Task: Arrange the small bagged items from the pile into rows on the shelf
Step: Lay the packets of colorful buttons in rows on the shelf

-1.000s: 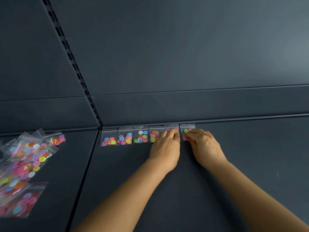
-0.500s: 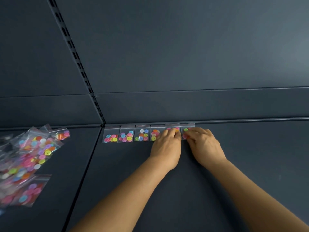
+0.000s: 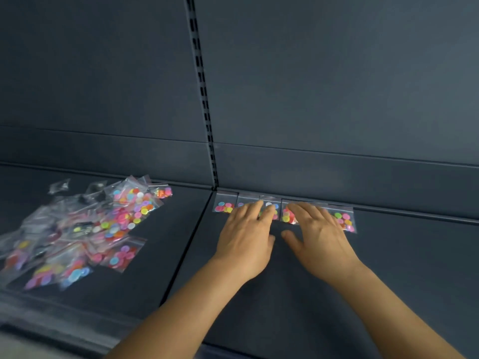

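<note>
From the head camera we see both hands spread flat, fingers straight, on a row of small bags point(image 3: 283, 212) lying along the back wall of the dark shelf point(image 3: 388, 255). The left hand point(image 3: 246, 234) presses the second and third bags; the right hand point(image 3: 318, 237) covers those at its 12 o'clock — the last bag point(image 3: 344, 220) shows at its 2 o'clock. The pile point(image 3: 83, 229) of bagged buttons lies well apart, at 9 o'clock.

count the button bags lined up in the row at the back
4 show plainly: leftmost, two partly under the left hand, one far right. The right hand may hide more.
</note>
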`<state>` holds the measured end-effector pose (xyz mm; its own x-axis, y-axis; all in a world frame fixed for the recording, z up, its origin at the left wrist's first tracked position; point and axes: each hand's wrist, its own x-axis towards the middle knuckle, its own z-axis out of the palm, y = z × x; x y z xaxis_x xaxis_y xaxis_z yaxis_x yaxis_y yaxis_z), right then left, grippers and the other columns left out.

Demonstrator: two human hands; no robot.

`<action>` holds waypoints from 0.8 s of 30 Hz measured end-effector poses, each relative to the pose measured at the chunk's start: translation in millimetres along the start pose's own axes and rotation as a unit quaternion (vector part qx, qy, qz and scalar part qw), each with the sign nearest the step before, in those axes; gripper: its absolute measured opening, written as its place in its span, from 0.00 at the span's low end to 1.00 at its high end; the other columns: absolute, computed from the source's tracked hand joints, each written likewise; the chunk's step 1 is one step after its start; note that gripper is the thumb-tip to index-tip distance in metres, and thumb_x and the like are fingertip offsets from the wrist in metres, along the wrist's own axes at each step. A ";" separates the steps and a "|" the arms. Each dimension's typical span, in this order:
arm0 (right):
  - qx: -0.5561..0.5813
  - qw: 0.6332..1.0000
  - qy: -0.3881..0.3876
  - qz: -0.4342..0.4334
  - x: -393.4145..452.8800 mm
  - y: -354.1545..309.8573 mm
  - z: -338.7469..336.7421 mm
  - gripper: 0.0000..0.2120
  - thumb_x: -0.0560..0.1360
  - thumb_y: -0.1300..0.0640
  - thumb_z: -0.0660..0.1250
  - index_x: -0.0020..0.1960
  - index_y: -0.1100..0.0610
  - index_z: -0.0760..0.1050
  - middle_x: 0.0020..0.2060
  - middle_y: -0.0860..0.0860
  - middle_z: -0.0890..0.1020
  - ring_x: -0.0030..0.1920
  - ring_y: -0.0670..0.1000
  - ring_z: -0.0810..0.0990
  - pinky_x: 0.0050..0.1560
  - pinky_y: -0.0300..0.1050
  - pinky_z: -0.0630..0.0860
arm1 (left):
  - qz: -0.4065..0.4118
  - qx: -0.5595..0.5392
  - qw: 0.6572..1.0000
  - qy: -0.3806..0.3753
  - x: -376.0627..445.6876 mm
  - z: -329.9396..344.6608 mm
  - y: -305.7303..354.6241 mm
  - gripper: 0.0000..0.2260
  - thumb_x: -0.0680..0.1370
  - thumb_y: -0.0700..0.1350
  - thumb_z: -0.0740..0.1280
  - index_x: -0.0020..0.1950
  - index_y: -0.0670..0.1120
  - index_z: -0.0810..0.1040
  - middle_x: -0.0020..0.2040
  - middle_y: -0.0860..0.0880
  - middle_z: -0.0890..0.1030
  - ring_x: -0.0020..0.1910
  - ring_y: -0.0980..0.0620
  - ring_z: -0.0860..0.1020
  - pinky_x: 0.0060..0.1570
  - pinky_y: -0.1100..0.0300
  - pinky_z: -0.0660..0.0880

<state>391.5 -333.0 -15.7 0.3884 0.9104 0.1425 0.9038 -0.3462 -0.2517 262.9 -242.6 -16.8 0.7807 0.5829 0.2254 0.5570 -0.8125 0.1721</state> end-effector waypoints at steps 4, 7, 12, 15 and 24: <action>0.009 0.999 -0.012 -0.036 4.1 -43.5 8.3 0.28 0.77 0.44 0.59 0.73 0.51 0.58 0.72 0.47 0.64 0.72 0.51 0.61 0.72 0.47 0.56 | -0.030 -0.004 0.999 0.011 -29.1 -16.8 -41.6 0.27 0.80 0.51 0.60 0.76 0.50 0.55 0.75 0.52 0.59 0.73 0.51 0.56 0.72 0.59 0.49; 0.015 0.998 -0.020 -0.056 9.3 -79.0 18.3 0.29 0.77 0.43 0.58 0.74 0.51 0.56 0.72 0.47 0.63 0.72 0.51 0.59 0.73 0.47 0.54 | -0.055 -0.003 0.998 0.015 -50.1 -29.9 -76.9 0.27 0.80 0.51 0.59 0.77 0.51 0.54 0.75 0.52 0.59 0.73 0.52 0.56 0.72 0.58 0.51; 0.030 0.997 -0.024 -0.064 19.0 -144.9 36.3 0.29 0.78 0.43 0.57 0.75 0.51 0.54 0.73 0.47 0.60 0.74 0.50 0.55 0.74 0.46 0.50 | -0.075 -0.007 0.997 0.005 -80.3 -49.3 -140.2 0.27 0.80 0.52 0.58 0.77 0.51 0.53 0.76 0.51 0.57 0.74 0.52 0.55 0.72 0.58 0.51; 0.040 0.997 -0.024 -0.064 27.3 -183.3 47.6 0.29 0.78 0.43 0.57 0.75 0.51 0.55 0.73 0.46 0.61 0.74 0.50 0.56 0.73 0.46 0.52 | -0.068 -0.006 0.998 0.009 -93.8 -57.4 -178.6 0.27 0.80 0.52 0.59 0.77 0.51 0.54 0.75 0.52 0.59 0.73 0.52 0.56 0.71 0.59 0.53; 0.074 0.996 -0.031 -0.031 44.4 -269.4 85.7 0.26 0.78 0.47 0.59 0.74 0.53 0.59 0.71 0.49 0.66 0.71 0.52 0.62 0.71 0.47 0.59 | -0.074 -0.001 0.997 -0.023 -109.4 -68.2 -275.3 0.25 0.81 0.52 0.55 0.77 0.48 0.56 0.76 0.50 0.61 0.74 0.50 0.59 0.72 0.55 0.54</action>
<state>149.9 -179.9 -23.6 0.3175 0.9426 0.1035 0.8872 -0.2568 -0.3834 4.9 -82.0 -23.5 0.7017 0.6957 0.1535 0.6669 -0.7172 0.2021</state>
